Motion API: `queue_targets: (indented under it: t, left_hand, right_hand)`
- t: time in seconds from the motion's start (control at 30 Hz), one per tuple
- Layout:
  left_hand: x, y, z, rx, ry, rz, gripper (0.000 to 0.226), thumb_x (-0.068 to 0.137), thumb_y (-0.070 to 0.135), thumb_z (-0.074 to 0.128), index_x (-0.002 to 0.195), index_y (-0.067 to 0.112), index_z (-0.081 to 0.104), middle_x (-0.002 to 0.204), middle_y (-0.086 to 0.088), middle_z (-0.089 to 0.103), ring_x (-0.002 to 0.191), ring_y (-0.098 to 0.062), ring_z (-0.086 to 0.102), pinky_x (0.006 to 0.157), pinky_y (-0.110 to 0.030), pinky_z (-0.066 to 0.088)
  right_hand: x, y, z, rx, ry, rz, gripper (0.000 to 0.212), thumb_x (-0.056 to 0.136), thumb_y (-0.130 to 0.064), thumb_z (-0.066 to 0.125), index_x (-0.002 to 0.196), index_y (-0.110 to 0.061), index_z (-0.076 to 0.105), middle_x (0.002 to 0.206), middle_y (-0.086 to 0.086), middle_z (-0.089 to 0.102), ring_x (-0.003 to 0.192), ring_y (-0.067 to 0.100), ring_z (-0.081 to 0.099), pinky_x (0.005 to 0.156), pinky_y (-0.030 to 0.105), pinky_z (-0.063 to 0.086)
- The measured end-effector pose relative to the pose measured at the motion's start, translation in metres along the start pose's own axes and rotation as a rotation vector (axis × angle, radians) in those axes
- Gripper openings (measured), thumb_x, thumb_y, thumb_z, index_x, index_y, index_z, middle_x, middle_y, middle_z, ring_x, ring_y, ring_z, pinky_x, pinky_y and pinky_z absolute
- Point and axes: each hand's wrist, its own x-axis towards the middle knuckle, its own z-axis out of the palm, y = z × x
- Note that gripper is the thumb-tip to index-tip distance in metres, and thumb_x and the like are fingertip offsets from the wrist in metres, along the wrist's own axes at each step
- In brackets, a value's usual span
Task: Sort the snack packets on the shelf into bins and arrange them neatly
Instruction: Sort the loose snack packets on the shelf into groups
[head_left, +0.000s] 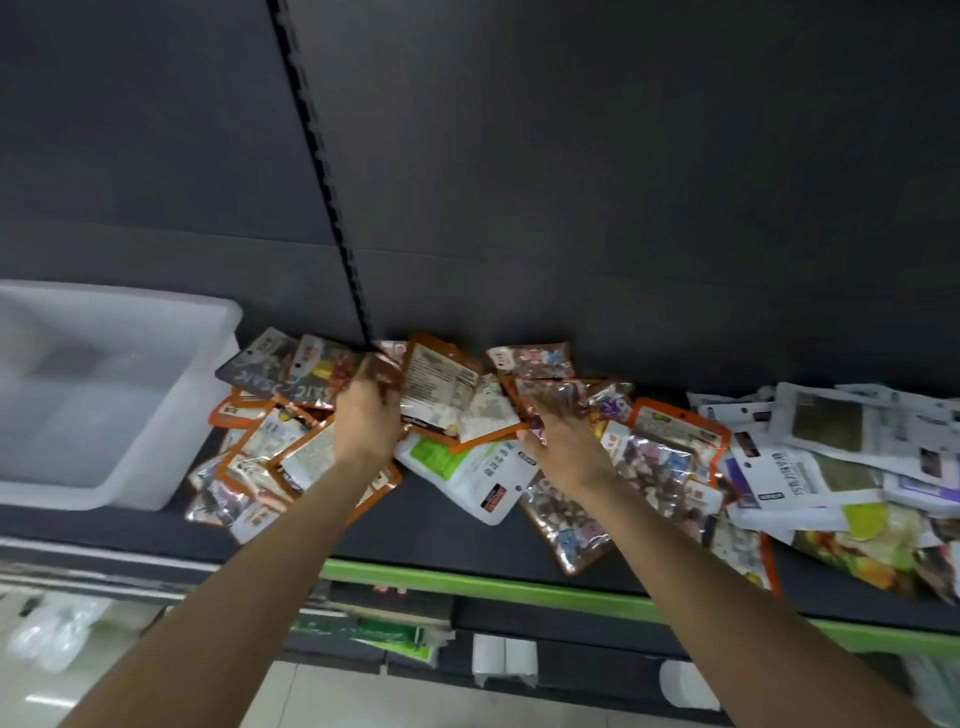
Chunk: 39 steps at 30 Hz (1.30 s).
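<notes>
A loose heap of glossy orange-edged and clear foil snack packets (467, 415) is spread along the dark shelf (441, 530) with the green front strip, against the black back panel. A translucent white plastic bin (104, 389) is seen at the left end of the shelf. A shiny brown packet (382, 371) is pinched by the left hand (366, 421). The right hand (563, 447) is laid on a clear packet of mixed sweets (558, 395), fingers curled over it. White flat packets (831, 457) are piled at the right.
</notes>
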Motion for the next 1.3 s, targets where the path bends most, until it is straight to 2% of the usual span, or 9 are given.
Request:
queue_targets:
  t: [0.17,0.27,0.43,0.57,0.73,0.9,1.0,1.2,1.3]
  left_hand:
    - [0.027,-0.040,-0.036,0.059,0.069,-0.240,0.031,0.093,0.007,0.051,0.119,-0.010,0.050,0.123,-0.031,0.053,0.114,-0.042,0.050,0.090,-0.040,0.042]
    - [0.019,-0.050,-0.035,0.483,-0.028,0.090,0.066,0.093,0.022,0.055,0.148,0.014,0.019,0.155,-0.016,0.017,0.141,-0.035,0.017,0.115,-0.045,0.020]
    - [0.019,-0.070,-0.021,0.745,-0.436,0.478,0.051,0.099,0.051,0.024,0.147,0.039,0.016,0.159,0.002,0.011,0.146,-0.021,0.006,0.118,-0.043,0.011]
    - [0.033,-0.092,-0.037,0.747,-0.366,0.317,0.052,0.097,0.053,0.030,0.146,0.039,0.021,0.158,0.001,0.013,0.147,-0.024,0.003,0.118,-0.047,0.008]
    - [0.038,-0.104,-0.043,0.665,-0.429,0.259,0.071,0.089,0.059,0.046,0.148,0.040,0.011,0.159,0.004,-0.007,0.146,-0.024,-0.009,0.118,-0.045,0.004]
    - [0.036,-0.101,-0.051,0.294,-0.390,0.181,0.058,0.096,0.036,0.049,0.147,0.035,0.023,0.158,0.000,0.017,0.145,-0.025,0.015,0.116,-0.043,0.021]
    - [0.032,-0.086,-0.057,-0.118,-0.147,0.062,0.043,0.102,0.020,0.033,0.144,0.023,0.034,0.140,-0.008,0.047,0.117,-0.022,0.053,0.096,-0.037,0.047]
    - [0.024,-0.065,-0.031,0.424,-0.342,0.515,0.045,0.101,0.028,0.033,0.146,0.023,0.030,0.156,-0.001,0.023,0.144,-0.020,0.015,0.116,-0.033,0.014]
    - [0.026,-0.070,-0.013,0.696,-0.473,0.547,0.061,0.097,0.054,0.029,0.150,0.030,0.010,0.160,0.003,0.005,0.147,-0.018,-0.001,0.118,-0.038,0.002]
  right_hand:
    - [0.023,-0.036,0.023,-0.024,-0.096,0.024,0.069,0.093,-0.041,0.052,0.151,-0.029,0.017,0.158,0.009,0.007,0.142,0.034,0.022,0.113,0.042,0.029]
    - [0.029,-0.047,0.030,-0.111,-0.117,0.039,0.072,0.088,-0.045,0.060,0.148,-0.035,0.022,0.157,0.014,0.001,0.141,0.040,0.022,0.111,0.042,0.032]
    - [0.035,-0.051,0.033,-0.212,-0.194,0.101,0.083,0.084,-0.047,0.064,0.148,-0.041,0.012,0.156,0.017,0.009,0.135,0.040,0.034,0.103,0.045,0.042]
    - [0.034,-0.058,0.026,-0.397,-0.053,0.024,0.055,0.097,-0.043,0.043,0.146,-0.030,0.021,0.107,0.008,0.062,0.091,0.024,0.065,0.070,0.032,0.051]
    - [0.027,-0.070,0.028,-0.394,0.089,-0.013,0.036,0.102,-0.037,0.031,0.135,-0.028,0.043,0.089,0.004,0.068,0.080,0.023,0.068,0.066,0.030,0.049]
    - [0.025,-0.110,0.030,-0.334,0.213,-0.092,0.033,0.103,-0.036,0.030,0.106,-0.017,0.057,0.066,-0.001,0.057,0.068,0.020,0.066,0.069,0.030,0.051]
    - [0.034,-0.140,0.051,-0.004,-0.055,-0.270,0.037,0.098,-0.033,0.046,0.135,-0.028,0.047,0.097,0.001,0.069,0.072,0.008,0.062,0.075,0.027,0.051]
    - [0.030,-0.107,0.053,0.159,0.185,-0.112,0.040,0.095,-0.010,0.052,0.133,-0.022,0.052,0.112,0.006,0.066,0.081,0.014,0.063,0.068,0.026,0.052]
    - [0.031,-0.065,0.046,-0.109,0.094,0.058,0.052,0.093,-0.023,0.057,0.142,-0.020,0.038,0.145,0.007,0.041,0.126,0.024,0.048,0.100,0.034,0.045]
